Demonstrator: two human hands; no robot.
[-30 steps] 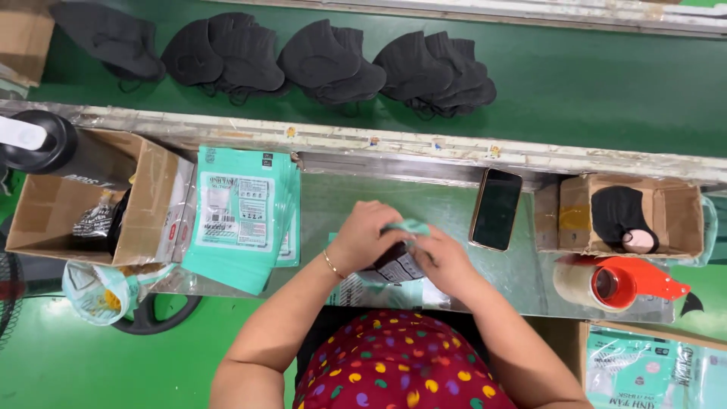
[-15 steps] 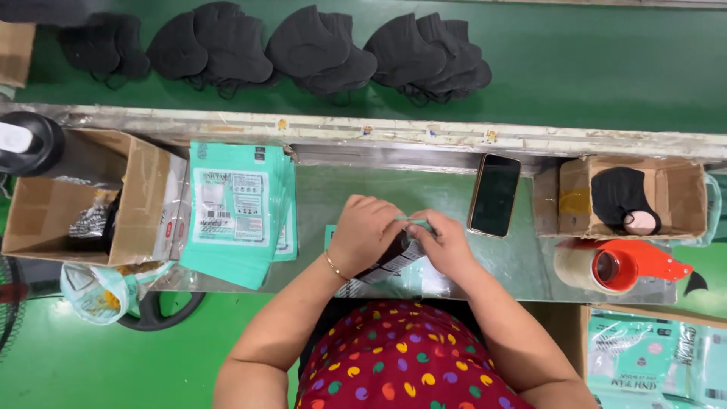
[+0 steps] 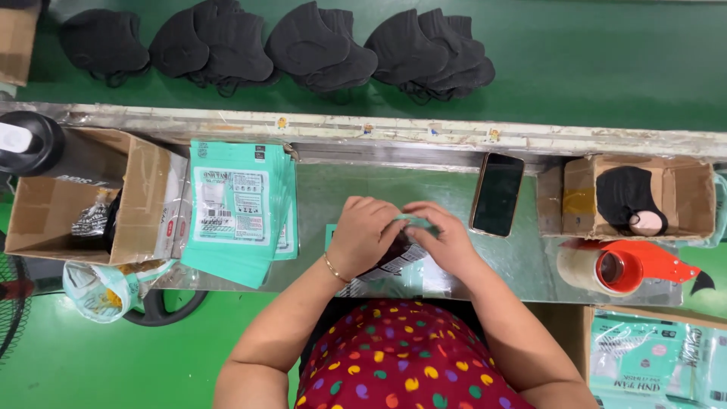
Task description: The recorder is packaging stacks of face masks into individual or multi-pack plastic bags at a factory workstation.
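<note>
We've got left hand [image 3: 369,236] & right hand [image 3: 447,242] both gripping the teal pouch [image 3: 409,254] btwn them, its long axis crosswise on tabletop [image 3: 333,197].

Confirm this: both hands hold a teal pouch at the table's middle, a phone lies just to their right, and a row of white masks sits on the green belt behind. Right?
Not quite. The head view shows the masks are black, not white. The rest stands: the left hand and right hand hold the teal pouch at the table's middle, the phone just to their right, the masks on the green belt.
</note>
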